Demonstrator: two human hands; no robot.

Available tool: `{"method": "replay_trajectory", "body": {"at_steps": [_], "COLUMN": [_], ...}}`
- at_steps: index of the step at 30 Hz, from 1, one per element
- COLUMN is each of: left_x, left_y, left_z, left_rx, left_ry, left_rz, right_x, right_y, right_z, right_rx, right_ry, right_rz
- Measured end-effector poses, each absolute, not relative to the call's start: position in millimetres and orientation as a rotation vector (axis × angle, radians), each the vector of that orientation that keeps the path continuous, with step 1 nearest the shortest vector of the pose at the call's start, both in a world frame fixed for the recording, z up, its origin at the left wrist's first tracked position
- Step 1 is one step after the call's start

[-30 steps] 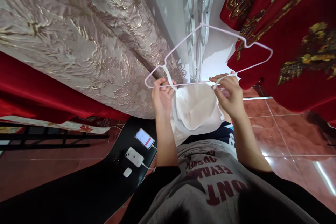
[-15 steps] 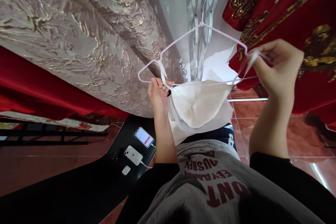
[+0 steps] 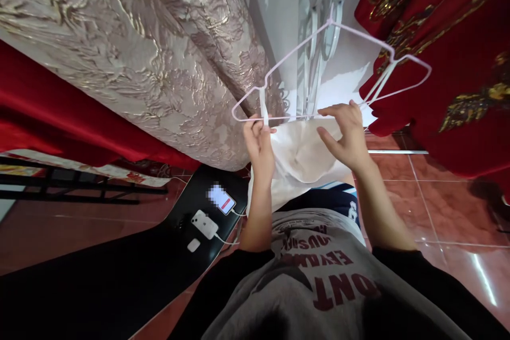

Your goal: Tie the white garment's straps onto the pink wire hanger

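A thin pale pink wire hanger [image 3: 303, 48] hangs in front of me with a white strappy garment [image 3: 303, 156] on it. One strap loops over the hanger's left notch, the other over its right notch. My left hand [image 3: 260, 141] is closed on the garment's top edge just below the left strap. My right hand [image 3: 346, 135] rests on the garment's upper right edge, fingers spread and stretched out along the hanger's bottom wire.
A gold-patterned beige fabric [image 3: 131, 48] hangs at left, red embroidered garments [image 3: 446, 53] at right. More white hangers [image 3: 319, 16] hang behind. A black surface [image 3: 119, 276] below holds two phones [image 3: 221, 199] on cables. Red tiled floor [image 3: 446, 207] lies at right.
My right hand, which had lifted the right strap up to the hanger's right shoulder, has let it go over the notch and come back down to the garment's top edge.
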State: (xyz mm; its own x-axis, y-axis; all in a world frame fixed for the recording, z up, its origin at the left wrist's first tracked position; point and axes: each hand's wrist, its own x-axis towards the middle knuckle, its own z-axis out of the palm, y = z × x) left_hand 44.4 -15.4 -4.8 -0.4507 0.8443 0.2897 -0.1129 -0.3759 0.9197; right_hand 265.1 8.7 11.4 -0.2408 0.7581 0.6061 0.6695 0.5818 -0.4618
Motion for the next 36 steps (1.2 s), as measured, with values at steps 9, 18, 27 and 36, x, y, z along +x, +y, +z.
{"method": "replay_trajectory", "body": {"at_steps": [9, 18, 27, 36], "left_x": [8.7, -0.4, 59.4, 62.3], "left_y": [-57.0, 5.7, -19.3, -6.3], "left_z": [73.3, 10.8, 21.1, 11.2], "left_rx": [1.367, 0.732, 0.876, 0.837], "left_ry": [0.982, 1.104, 0.812, 0.804], "left_rz": [1.523, 2.192, 1.848, 1.876], "right_x": [261.9, 255.0, 250.5, 284.0], "right_y": [-27.5, -25.4, -28.2, -16.1], "right_z": [25.6, 18.1, 1.5, -2.4], "right_rx": [-1.123, -1.095, -1.08, -1.217], "right_ry": [-1.859, -1.907, -1.591, -1.296], "right_rz": [0.085, 0.152, 0.149, 0.697]}}
